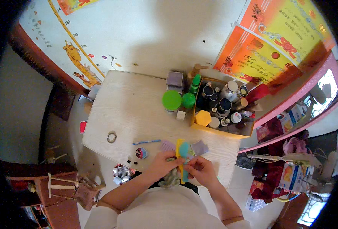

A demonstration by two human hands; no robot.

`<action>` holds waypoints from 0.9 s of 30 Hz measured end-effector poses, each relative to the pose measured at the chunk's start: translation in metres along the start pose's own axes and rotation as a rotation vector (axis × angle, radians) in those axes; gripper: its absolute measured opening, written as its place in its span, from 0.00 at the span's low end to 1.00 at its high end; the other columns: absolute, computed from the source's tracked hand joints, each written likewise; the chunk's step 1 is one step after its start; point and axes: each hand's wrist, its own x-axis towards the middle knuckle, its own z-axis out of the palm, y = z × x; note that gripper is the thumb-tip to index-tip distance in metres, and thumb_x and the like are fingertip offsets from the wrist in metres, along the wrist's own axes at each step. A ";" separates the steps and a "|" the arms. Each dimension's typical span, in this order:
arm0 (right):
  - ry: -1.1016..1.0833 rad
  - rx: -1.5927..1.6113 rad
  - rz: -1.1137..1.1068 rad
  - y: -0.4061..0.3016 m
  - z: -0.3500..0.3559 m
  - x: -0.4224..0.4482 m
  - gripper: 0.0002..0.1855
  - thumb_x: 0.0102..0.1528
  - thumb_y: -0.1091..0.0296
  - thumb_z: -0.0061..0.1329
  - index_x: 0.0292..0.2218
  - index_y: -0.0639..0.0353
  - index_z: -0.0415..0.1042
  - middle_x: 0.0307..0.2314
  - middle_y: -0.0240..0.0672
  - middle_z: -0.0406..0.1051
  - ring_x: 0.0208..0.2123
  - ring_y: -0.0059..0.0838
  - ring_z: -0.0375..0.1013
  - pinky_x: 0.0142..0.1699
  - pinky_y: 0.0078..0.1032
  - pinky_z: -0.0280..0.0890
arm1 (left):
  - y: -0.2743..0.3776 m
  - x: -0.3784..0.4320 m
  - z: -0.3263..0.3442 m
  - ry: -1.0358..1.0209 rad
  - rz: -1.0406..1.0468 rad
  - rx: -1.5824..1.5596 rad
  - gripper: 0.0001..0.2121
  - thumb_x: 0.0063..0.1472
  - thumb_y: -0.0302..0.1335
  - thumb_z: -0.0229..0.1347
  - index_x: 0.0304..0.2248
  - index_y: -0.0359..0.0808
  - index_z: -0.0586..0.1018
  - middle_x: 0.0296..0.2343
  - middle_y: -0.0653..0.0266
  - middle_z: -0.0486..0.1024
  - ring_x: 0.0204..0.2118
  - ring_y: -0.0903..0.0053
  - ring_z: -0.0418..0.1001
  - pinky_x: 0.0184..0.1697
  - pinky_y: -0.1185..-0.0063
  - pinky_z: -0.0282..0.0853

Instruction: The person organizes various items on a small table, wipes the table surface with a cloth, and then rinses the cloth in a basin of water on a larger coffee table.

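Note:
Near the front edge of the pale wooden table [123, 100], my left hand [167, 161] grips a yellow comb [180, 147], which stands lengthwise away from me. Beside it is a teal brush or comb with a rounded end [183, 149]. My right hand [200, 170] pinches at the teal piece's handle, fingers bent; whether it bears the weight is unclear. A crumpled greyish cloth [170, 180] hangs under my left hand. Just beyond the hands lie a purple comb [167, 145] and a small grey-purple square item [200, 147].
A yellow box [223, 130] of bottles and jars stands at the back right, beside a green-lidded jar [171, 100]. A blue stick [146, 142], a round tin [141, 153] and a ring-shaped band [111, 136] lie leftward. A pink-framed mirror [298, 106] stands right.

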 end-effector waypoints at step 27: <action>0.272 -0.765 -0.250 0.086 -0.034 0.047 0.11 0.49 0.68 0.58 0.35 0.58 0.73 0.30 0.37 0.68 0.30 0.31 0.70 0.34 0.26 0.68 | -0.063 0.047 -0.056 0.240 -0.070 0.375 0.18 0.53 0.37 0.62 0.36 0.31 0.80 0.29 0.61 0.79 0.32 0.76 0.76 0.37 0.76 0.69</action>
